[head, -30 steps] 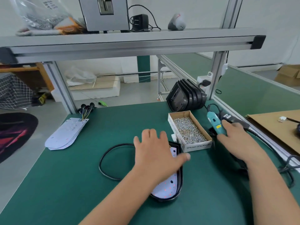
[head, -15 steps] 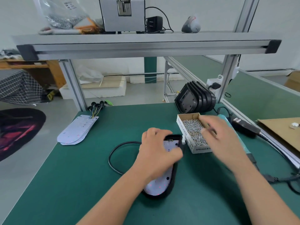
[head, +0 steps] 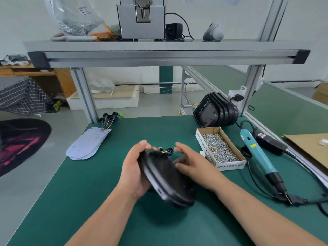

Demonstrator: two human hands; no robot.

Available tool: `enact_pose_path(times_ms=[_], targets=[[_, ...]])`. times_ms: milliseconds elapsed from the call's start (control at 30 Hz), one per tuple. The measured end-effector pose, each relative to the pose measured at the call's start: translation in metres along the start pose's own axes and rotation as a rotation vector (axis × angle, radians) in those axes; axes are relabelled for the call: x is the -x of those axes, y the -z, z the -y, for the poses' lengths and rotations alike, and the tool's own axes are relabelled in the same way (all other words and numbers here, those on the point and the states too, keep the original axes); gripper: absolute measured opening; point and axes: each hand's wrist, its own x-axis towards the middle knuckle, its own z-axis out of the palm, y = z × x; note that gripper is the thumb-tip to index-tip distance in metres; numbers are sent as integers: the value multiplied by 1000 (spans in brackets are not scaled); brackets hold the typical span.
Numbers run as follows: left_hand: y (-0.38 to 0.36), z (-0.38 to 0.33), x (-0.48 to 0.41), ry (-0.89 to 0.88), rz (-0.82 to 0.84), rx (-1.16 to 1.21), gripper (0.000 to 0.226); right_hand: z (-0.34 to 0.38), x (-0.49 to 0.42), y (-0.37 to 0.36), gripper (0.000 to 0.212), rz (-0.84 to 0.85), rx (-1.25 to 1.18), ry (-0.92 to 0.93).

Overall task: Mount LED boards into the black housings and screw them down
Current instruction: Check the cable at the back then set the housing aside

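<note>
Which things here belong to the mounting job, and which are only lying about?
Job: held housing, LED boards, stacked housings, screw box, electric screwdriver.
Lying about: plastic bag, power adapter, cardboard sheet.

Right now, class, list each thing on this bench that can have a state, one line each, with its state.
black housing, held clear of the mat, tilted on edge, wires poking out at the top.
left hand, grips the black housing.
right hand, open, beside the black housing.
screw box, open, holding screws.
screwdriver, lying on the mat, unheld.
spare housings, stacked on edge.
LED boards, stacked flat.
</note>
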Motion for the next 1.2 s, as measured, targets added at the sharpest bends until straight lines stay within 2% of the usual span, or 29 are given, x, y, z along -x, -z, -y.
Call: enact_pose_path(times_ms=[100, 167, 333, 400, 467, 533, 633, 733, 833, 933, 1000, 1133, 1200], targets=[[1, 3, 2, 10, 54, 27, 16, 3, -13, -1, 45, -12, 108, 30], [1, 3, 3, 21, 107, -32, 16, 3, -16, 0, 39, -12, 80, 50], [1, 3, 3, 30, 131, -89, 20, 1, -14, 12, 44, -19, -147, 170], [1, 5, 3, 30, 127, -81, 20, 1, -11, 18, 48, 43, -98, 214], [2, 6, 2, 40, 122, -94, 21, 0, -11, 23, 36, 44, 6, 209], [5, 6, -1, 32, 108, -119, 17, -1, -9, 30, 20, -40, 81, 225], [12, 5, -9, -26, 28, -302, 13, -1, -7, 42, 15, -120, 59, 276], [16, 9, -13, -98, -34, -581, 23, 7, -2, 48, 28, -142, 40, 329], [16, 12, -11, -156, -12, -780, 23, 14, 0, 46, 34, -187, 233, 447], [15, 13, -10, -171, -28, -946, 25, 21, 1, 42, 42, -197, 315, 463], [15, 14, -10, -163, -40, -1017, 30, 25, 2, 42, 43, -175, 289, 439], [14, 15, -9, -163, -59, -1116, 40, 35, 9, 52, 10, -11, 170, 365], [15, 15, -8, -172, -49, -1168, 41, 37, 15, 59, 18, 41, 178, 358]])
